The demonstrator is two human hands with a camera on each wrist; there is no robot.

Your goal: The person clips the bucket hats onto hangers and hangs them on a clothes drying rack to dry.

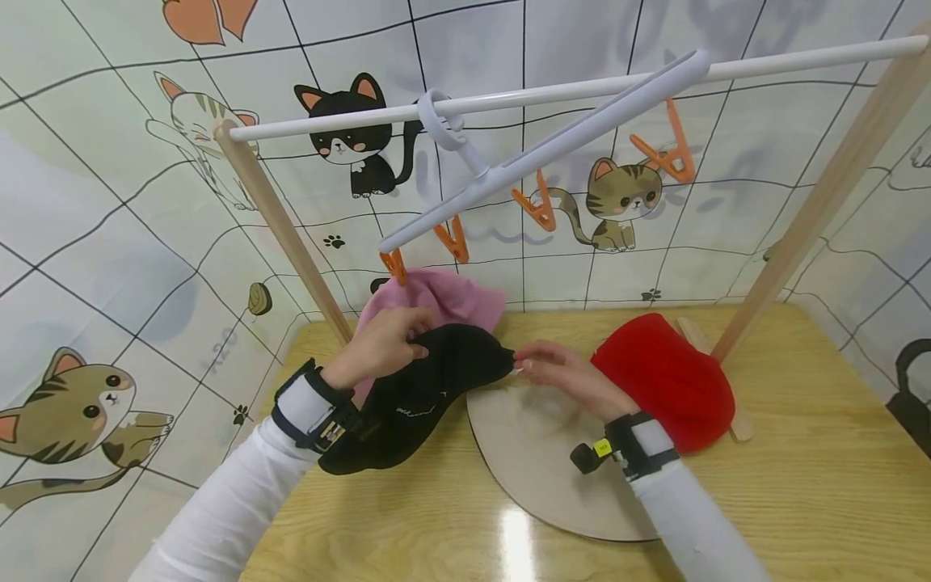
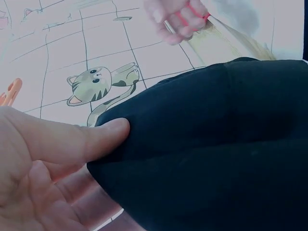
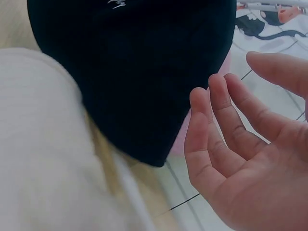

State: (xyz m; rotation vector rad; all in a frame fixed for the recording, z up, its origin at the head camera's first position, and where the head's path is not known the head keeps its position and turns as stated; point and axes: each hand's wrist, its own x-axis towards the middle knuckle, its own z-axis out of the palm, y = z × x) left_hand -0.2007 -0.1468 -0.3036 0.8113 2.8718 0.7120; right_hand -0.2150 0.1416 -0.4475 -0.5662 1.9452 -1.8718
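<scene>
A soft black cap (image 1: 429, 380) with small white lettering droops in front of the rack. My left hand (image 1: 385, 343) pinches its upper edge; in the left wrist view the thumb (image 2: 113, 134) lies over the dark fabric and the fingers go behind it. My right hand (image 1: 563, 373) is beside the cap's right tip, its fingers loosely bent with nothing in the grasp, as the right wrist view shows. Behind the cap a pink cloth item (image 1: 465, 299) hangs under an orange clip (image 1: 393, 265) at the low left end of a white hanger (image 1: 538, 158).
The tilted hanger hooks over a white rod (image 1: 553, 95) between two wooden posts, with several orange clips along it. A red cap (image 1: 665, 380) lies by the right post's foot. A round beige board (image 1: 553, 469) lies on the wooden table (image 1: 822, 485), against a cat-patterned wall.
</scene>
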